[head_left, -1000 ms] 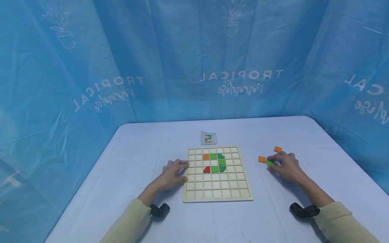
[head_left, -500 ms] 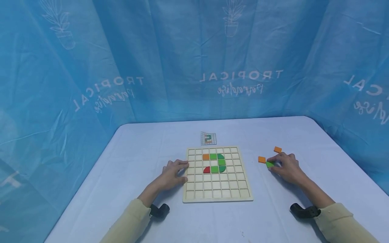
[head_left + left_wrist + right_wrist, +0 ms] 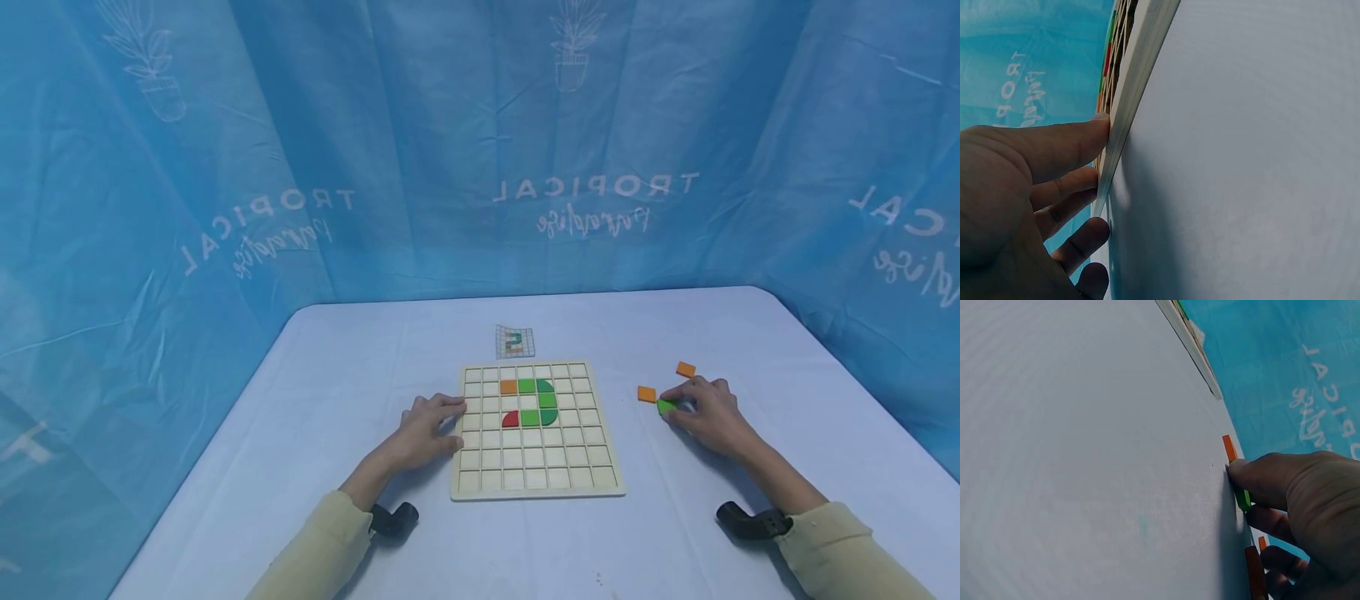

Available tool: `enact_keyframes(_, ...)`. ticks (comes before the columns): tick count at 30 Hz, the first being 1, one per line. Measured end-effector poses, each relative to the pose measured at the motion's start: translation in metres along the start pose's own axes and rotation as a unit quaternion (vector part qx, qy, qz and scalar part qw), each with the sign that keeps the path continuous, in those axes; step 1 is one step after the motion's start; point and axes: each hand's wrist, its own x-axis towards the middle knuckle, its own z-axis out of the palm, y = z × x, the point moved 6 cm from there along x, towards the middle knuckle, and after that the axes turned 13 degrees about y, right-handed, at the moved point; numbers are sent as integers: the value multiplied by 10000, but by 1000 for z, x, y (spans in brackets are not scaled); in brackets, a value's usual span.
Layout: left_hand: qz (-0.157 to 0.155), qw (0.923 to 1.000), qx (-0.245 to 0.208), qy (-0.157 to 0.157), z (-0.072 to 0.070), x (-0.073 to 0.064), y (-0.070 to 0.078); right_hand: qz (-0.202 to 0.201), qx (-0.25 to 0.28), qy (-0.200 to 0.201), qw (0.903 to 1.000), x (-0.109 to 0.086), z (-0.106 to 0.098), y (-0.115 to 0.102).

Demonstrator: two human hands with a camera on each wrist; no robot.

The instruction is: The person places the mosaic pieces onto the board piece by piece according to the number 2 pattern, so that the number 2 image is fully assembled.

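My right hand (image 3: 708, 412) pinches a small green tile (image 3: 665, 407) between thumb and fingers, low over the table at the right. In the right wrist view the green tile (image 3: 1242, 499) shows edge-on under the thumb. Just left of it lies an orange tile (image 3: 647, 394), and another orange tile (image 3: 686, 368) lies behind the hand. On the left, my left hand (image 3: 423, 432) rests thumb and fingertips against the edge of a gridded wooden board (image 3: 532, 479). The board holds an orange tile (image 3: 508, 387), a red tile (image 3: 511, 419) and several green tiles (image 3: 548, 400) in a curved pattern.
A small pattern card (image 3: 514, 342) lies behind the board, printed with a similar coloured shape on a grid. In the right wrist view a darker orange piece (image 3: 1256, 573) stands out under the hand. A blue printed curtain (image 3: 450, 150) surrounds the white table (image 3: 360, 342).
The green tile in my right hand has turned slightly, and its rounded edge now shows. The right thumb has shifted a little; my left hand and the board stay put.
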Motion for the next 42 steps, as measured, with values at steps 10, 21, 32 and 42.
enact_keyframes(10, 41, 10000, -42, -13, -1, -1, -1, -45, 253, 153, 9996, 4, -2, -4)
enact_keyframes(21, 48, 10000, -59, -21, 1, -1, -2, -492, 787, 229, 9954, 3, -3, -38)
enact_keyframes(32, -97, 9999, -55, -86, 0, 0, -3, -728, 1049, 138, 9917, 2, 12, -68)
enact_keyframes(42, -69, 9999, -38, -82, 1, 1, -2, -694, 1001, -51, 9925, 1, 31, -102)
